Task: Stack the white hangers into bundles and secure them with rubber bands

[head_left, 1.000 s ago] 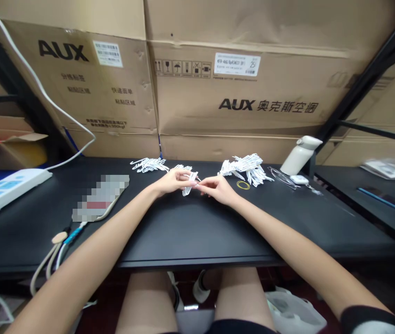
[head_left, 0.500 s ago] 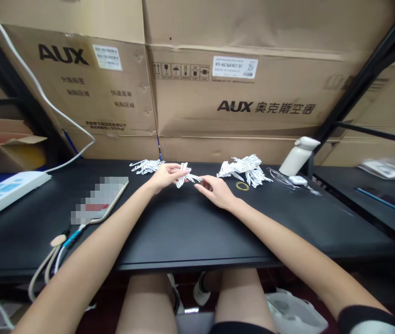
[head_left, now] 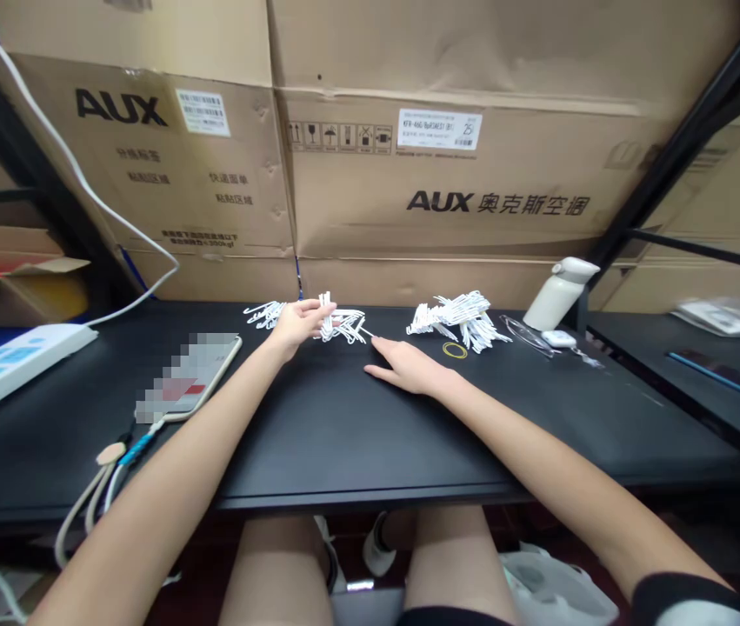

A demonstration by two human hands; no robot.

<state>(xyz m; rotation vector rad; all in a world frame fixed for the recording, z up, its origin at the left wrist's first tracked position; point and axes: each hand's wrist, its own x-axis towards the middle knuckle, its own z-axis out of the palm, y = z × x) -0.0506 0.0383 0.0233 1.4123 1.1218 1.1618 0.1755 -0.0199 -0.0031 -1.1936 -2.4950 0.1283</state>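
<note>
My left hand [head_left: 296, 329] is closed around part of a bunch of thin white hook-ended pieces [head_left: 345, 324], which fan out to the right of its fingers. My right hand [head_left: 412, 365] lies low over the table with thumb and fingers apart; one thin white piece reaches close to its index fingertip, and whether they touch I cannot tell. Behind my left hand is a smaller pile of the same white hooks [head_left: 263, 314], partly hidden by it. A larger heap of white hooks [head_left: 457, 315] lies to the right of my right hand, with a yellow rubber band [head_left: 454, 349] in front of it.
A pale bottle [head_left: 560, 294], glasses [head_left: 526, 337] and a white earphone case [head_left: 559, 339] are at the right back. On the left lie a phone [head_left: 216, 365] with a cable and a white power strip [head_left: 14, 369]. Large cartons [head_left: 356, 209] stand along the back.
My left hand has shifted slightly left with the white hooks, which now spread wider. My right hand's fingers have come off the bunch and opened.
</note>
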